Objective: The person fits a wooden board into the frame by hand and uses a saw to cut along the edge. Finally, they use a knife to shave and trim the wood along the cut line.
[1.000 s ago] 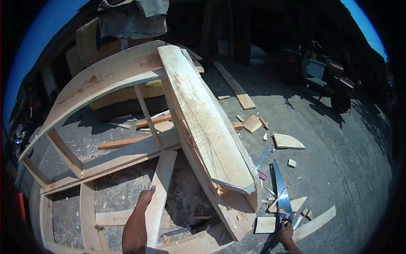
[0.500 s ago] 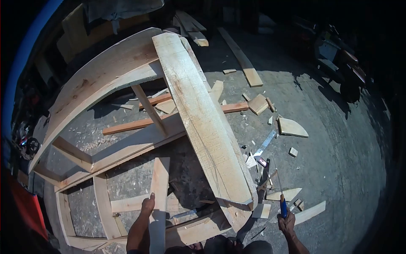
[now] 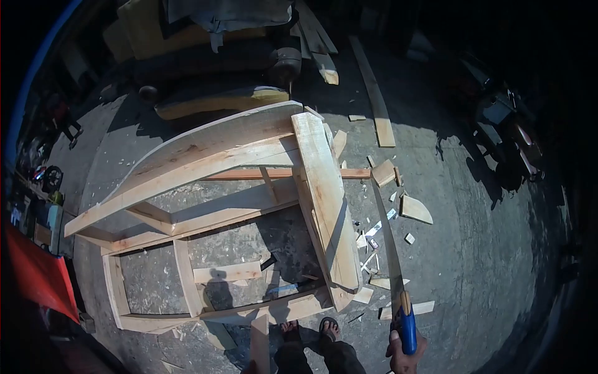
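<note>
- Head view, clock directions from its centre.
- Right hand (image 3: 408, 355): low at 5 o'clock, clamped on the blue handle of the handsaw (image 3: 392, 264). Thumb up on the handle's left side, other fingers mostly hidden under it.
- Saw: blade runs up from the hand, toward 11–12 o'clock, toothed side not readable. Tip shows near a wood block (image 3: 383, 174); contact unclear.
- Left hand (image 3: 251, 368): only a sliver at the bottom edge, between 6 and 7, beside the upright loose board (image 3: 260, 343). Can't tell if the grip is closed on it.
- Wooden frame (image 3: 184, 274): spans centre to 8–9 o'clock, curved panel on its upper side. Wide plank (image 3: 326, 199) slants down its right end.
- Sandaled feet (image 3: 329, 327): near 6 o'clock, between the two hands.
- Offcuts (image 3: 416, 209) on the ground (image 3: 473, 249): 3–5 o'clock, left and right of the blade.
- Long board (image 3: 374, 93): 1 o'clock, on the ground.
- Red sheet (image 3: 43, 274): 8 o'clock.
</note>
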A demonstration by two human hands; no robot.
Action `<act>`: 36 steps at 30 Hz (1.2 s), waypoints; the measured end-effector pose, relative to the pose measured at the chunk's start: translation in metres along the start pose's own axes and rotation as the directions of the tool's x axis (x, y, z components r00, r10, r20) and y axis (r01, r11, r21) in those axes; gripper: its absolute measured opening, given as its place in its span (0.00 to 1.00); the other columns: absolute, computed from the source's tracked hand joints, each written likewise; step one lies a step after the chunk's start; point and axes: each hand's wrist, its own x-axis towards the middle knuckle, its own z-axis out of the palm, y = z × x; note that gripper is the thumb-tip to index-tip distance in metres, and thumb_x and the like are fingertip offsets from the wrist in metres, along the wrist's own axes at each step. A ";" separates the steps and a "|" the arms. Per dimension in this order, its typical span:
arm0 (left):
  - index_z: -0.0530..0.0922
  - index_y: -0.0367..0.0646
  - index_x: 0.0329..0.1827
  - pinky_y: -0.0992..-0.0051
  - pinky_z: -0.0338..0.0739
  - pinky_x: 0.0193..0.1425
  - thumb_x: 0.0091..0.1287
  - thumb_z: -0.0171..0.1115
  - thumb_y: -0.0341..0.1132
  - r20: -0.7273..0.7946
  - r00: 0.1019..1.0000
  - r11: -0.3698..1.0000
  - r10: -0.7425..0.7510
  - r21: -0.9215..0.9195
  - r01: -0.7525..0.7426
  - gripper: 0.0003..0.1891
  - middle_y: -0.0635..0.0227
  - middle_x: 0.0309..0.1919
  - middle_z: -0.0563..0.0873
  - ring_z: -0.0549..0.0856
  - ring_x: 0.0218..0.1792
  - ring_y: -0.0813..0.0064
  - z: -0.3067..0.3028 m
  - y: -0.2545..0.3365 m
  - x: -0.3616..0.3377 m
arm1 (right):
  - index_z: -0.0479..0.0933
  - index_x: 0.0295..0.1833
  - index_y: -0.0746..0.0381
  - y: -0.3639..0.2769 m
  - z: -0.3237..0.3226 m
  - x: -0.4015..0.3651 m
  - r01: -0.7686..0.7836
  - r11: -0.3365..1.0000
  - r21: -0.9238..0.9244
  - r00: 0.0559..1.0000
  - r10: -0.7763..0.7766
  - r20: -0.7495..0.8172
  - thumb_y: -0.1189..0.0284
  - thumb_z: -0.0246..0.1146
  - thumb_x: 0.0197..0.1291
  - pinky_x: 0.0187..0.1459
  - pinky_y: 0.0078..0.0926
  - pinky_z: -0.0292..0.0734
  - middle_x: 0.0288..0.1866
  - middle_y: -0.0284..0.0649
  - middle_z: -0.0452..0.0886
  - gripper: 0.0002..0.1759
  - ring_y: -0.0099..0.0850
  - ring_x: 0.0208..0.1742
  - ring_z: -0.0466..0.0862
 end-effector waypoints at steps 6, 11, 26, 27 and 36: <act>0.78 0.30 0.56 0.62 0.76 0.55 0.70 0.41 0.67 0.020 0.999 0.997 -0.040 -0.071 0.042 0.41 0.44 0.49 0.84 0.84 0.51 0.56 0.021 0.019 -0.047 | 0.80 0.32 0.69 -0.058 0.047 0.014 0.437 0.814 -0.382 0.897 -0.424 0.123 0.70 0.69 0.52 0.25 0.24 0.74 0.18 0.38 0.79 0.11 0.25 0.19 0.79; 0.79 0.31 0.56 0.62 0.76 0.55 0.70 0.41 0.66 0.022 0.998 0.992 -0.060 -0.107 0.062 0.41 0.44 0.49 0.84 0.84 0.52 0.56 0.039 0.021 -0.061 | 0.79 0.28 0.67 -0.045 0.051 0.051 0.337 0.878 -0.341 0.899 -0.194 0.392 0.69 0.70 0.52 0.24 0.24 0.72 0.17 0.39 0.78 0.12 0.23 0.19 0.77; 0.77 0.31 0.59 0.61 0.68 0.66 0.70 0.40 0.68 0.166 0.986 0.933 -0.033 -0.350 0.091 0.42 0.41 0.54 0.81 0.79 0.61 0.54 0.058 0.074 -0.107 | 0.78 0.33 0.67 -0.017 0.065 0.083 0.423 0.853 -0.305 0.875 -0.297 0.383 0.74 0.68 0.53 0.24 0.24 0.74 0.17 0.39 0.77 0.08 0.23 0.20 0.81; 0.78 0.29 0.57 0.61 0.71 0.60 0.70 0.42 0.67 0.073 0.997 0.958 -0.020 -0.282 0.040 0.42 0.44 0.50 0.83 0.81 0.55 0.56 0.072 0.054 -0.095 | 0.78 0.33 0.67 -0.017 0.067 0.083 0.431 0.852 -0.298 0.870 -0.304 0.389 0.74 0.68 0.53 0.24 0.24 0.74 0.17 0.39 0.77 0.08 0.23 0.20 0.81; 0.81 0.27 0.50 0.57 0.71 0.62 0.71 0.36 0.66 -0.001 0.993 0.987 -0.115 -0.116 0.114 0.44 0.39 0.48 0.84 0.81 0.56 0.47 0.072 0.022 -0.097 | 0.79 0.35 0.66 -0.024 0.072 0.079 0.398 0.849 -0.347 0.889 -0.265 0.373 0.75 0.66 0.51 0.27 0.23 0.75 0.19 0.37 0.79 0.07 0.22 0.21 0.80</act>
